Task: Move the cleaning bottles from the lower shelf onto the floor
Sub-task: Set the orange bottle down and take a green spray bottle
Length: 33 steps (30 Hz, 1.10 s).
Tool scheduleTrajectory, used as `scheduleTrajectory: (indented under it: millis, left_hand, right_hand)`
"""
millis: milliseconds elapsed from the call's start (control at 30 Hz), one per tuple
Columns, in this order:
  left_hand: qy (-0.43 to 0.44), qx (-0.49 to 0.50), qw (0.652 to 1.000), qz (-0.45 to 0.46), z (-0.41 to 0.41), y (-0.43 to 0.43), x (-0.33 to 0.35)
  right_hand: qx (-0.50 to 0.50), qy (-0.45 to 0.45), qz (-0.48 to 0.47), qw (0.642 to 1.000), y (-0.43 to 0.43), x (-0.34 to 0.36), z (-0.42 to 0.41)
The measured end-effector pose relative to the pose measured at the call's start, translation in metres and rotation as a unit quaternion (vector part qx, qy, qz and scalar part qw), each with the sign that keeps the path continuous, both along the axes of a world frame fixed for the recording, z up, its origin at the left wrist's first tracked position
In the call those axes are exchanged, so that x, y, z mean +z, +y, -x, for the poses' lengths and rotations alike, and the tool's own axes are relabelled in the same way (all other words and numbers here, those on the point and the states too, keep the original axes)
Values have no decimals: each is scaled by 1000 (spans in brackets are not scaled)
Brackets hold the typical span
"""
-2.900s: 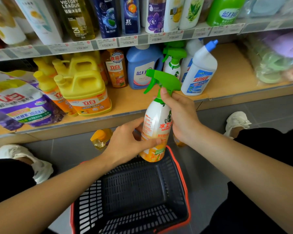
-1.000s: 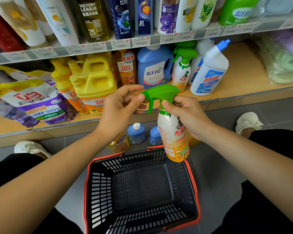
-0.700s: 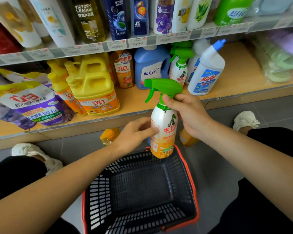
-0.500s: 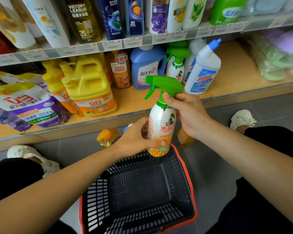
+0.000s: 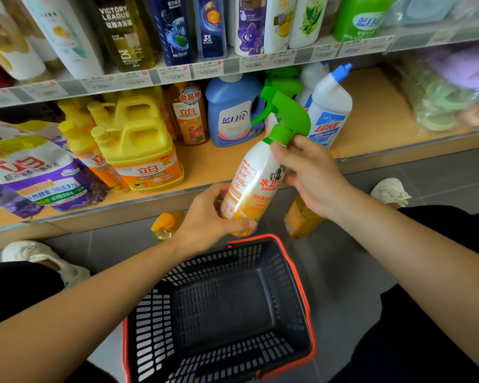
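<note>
I hold a white and orange spray bottle with a green trigger head, tilted, above the far rim of the basket. My right hand grips its neck below the trigger. My left hand curls round its base. On the lower shelf stand a white bottle with a blue cap, a blue detergent jug, an orange bottle, yellow jugs and another green-headed sprayer, mostly hidden behind the held one. Two orange bottles stand on the grey floor below.
A black basket with a red rim sits on the floor between my knees. Purple and white refill pouches lie at the shelf's left. Bagged sponges fill its right. The upper shelf holds several shampoo bottles. My shoes flank the basket.
The spray bottle has tilted, its trigger head leaning right and toward the shelf. My left hand has slid down to cup its base. My right hand stays on the neck.
</note>
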State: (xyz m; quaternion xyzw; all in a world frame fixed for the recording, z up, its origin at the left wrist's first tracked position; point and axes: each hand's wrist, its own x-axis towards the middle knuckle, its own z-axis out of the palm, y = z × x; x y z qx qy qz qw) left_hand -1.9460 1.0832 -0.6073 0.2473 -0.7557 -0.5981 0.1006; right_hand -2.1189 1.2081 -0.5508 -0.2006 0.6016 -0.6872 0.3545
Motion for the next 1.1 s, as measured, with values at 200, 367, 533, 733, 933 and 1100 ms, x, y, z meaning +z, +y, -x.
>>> scheduleTrajectory:
  millis: [200,367,533,733,933,1100]
  left_hand:
    - [54,66,995,57,-2,-22,25]
    - [88,54,988,113,-2,-25,46]
    - [112,2,984,140,-2,-9,55]
    - [129,-39,989,61,-1,-5,66]
    - [128,-26,991,33,-3,-9,66]
    - [133,-12,990,50,-5,-13,63]
  right_hand:
    - [-38,339,-223,913,18,-1,13]
    - [4,535,-207,819,24,4,13]
    - [210,501,-183,819,18,-8,-3]
    - [220,365,-126,896,21,-10,-8]
    - [238,332,-133,903,20,-11,-11]
    - [237,303,-130,914,19,-12,-10]
